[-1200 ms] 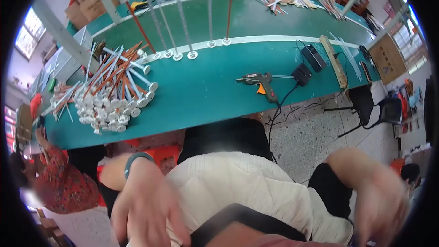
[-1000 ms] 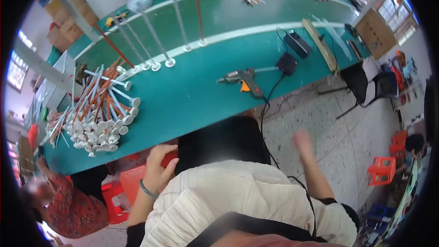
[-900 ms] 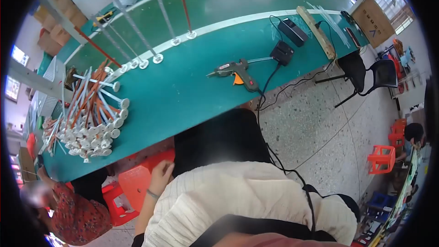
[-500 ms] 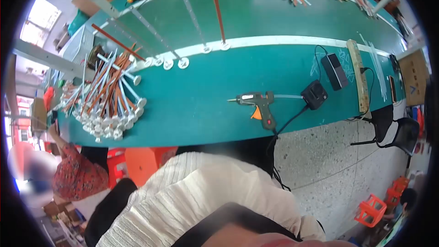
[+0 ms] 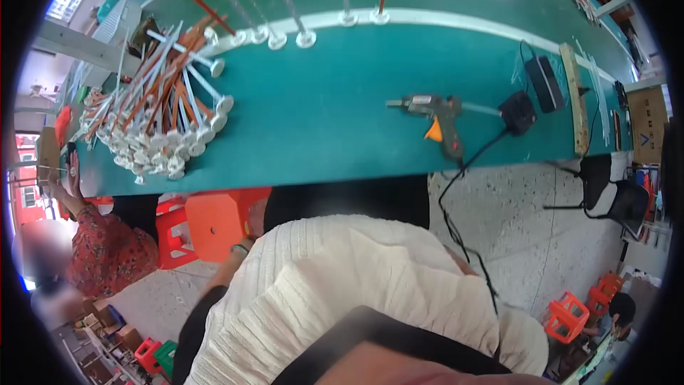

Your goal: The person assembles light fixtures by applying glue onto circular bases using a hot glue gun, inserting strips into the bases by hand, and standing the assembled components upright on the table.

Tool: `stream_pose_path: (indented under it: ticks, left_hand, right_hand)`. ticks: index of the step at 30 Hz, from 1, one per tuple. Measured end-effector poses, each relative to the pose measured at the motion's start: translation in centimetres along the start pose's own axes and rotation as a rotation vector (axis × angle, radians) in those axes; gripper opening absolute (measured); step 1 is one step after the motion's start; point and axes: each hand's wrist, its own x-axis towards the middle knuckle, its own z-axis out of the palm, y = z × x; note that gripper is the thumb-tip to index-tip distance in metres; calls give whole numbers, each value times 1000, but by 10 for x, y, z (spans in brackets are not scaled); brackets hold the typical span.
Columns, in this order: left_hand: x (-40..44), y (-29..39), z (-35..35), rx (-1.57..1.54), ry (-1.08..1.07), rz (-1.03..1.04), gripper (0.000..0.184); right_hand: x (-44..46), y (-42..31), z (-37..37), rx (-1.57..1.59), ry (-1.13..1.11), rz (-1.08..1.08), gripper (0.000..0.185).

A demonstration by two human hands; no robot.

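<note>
My left hand is low at my left side, beside the orange-red stool. A band circles its wrist, and its fingers are hidden. Of my right arm only a sliver of skin shows past my shirt; the hand itself is out of sight. On the green table in front of me lies a glue gun with an orange trigger, its nozzle to the left. A clear glue stick runs from its back towards a black charger-like block. To the left is a heap of brown and grey rods with white round bases.
Several rods stand upright on white discs along the table's white rail. A black box and a wooden strip lie at the right. Black cables hang off the front edge. Another person works at the far left.
My view has shifted, so the table sits higher in it. My left forearm and wrist have come into sight beside the stool. The glue gun and the heap lie as before.
</note>
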Motion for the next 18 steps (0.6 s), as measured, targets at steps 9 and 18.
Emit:
stream_pose_path:
  ticks: [9,18]
  left_hand:
    - [10,5,3,-101,19,356,13]
    - [-73,221,-116,-527,-62,977,10]
  right_hand:
    - [-31,12,16,-54,20,58,57]
    - [-36,-12,45,79,9,-42,63]
